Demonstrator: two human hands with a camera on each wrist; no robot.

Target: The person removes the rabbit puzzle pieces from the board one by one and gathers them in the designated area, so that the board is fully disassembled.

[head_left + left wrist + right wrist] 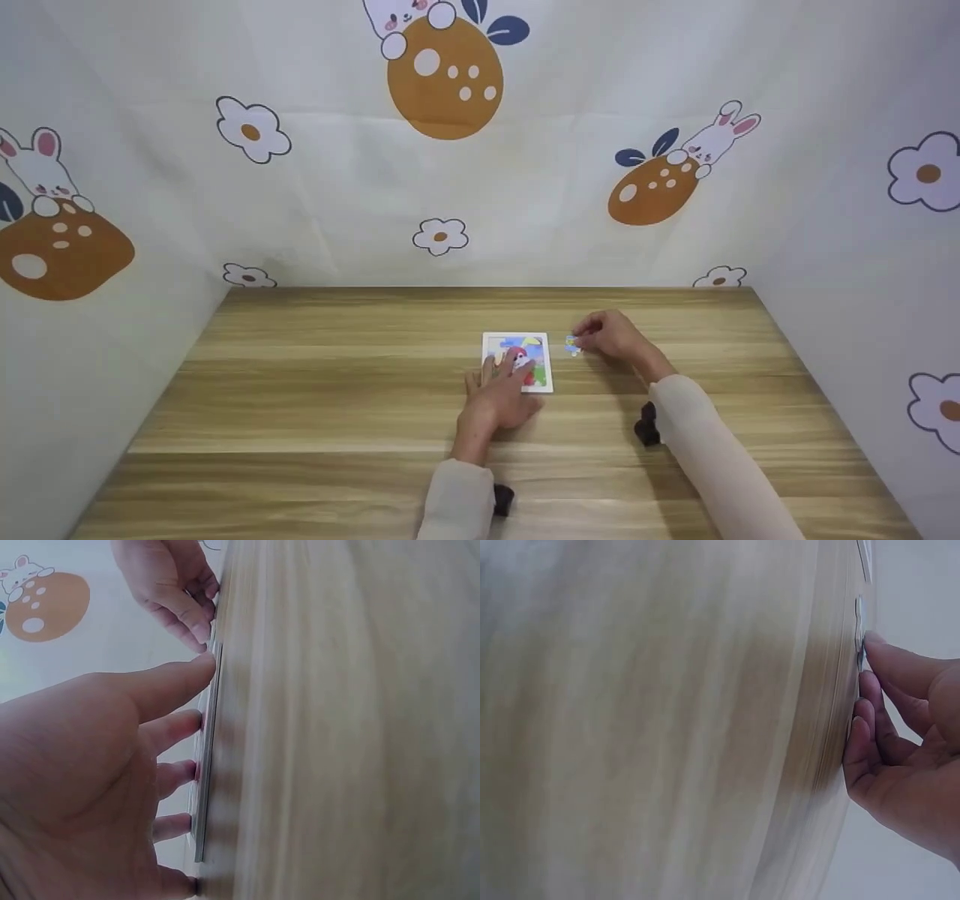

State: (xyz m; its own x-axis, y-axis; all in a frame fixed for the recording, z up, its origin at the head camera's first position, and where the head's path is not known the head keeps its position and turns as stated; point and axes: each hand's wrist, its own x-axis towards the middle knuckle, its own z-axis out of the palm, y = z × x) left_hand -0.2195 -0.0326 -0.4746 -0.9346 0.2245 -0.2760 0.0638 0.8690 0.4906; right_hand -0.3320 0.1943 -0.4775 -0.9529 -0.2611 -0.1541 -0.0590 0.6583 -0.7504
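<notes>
Nearest us, our left hand (495, 394) presses flat on the puzzle board (517, 362) mid-desk (300, 390); our right hand (611, 335) pinches a loose piece (573, 345) beside it, which could slip.

Left hand (495, 394) flat, fingers straight & spread, palm down — right hand (611, 335) further fwd, fingers curled, tips pinched together; both forearms sleeved.

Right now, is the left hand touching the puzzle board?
Touching. The left wrist view shows the left hand with straight fingertips pressed against the puzzle board; the head view agrees.
</notes>
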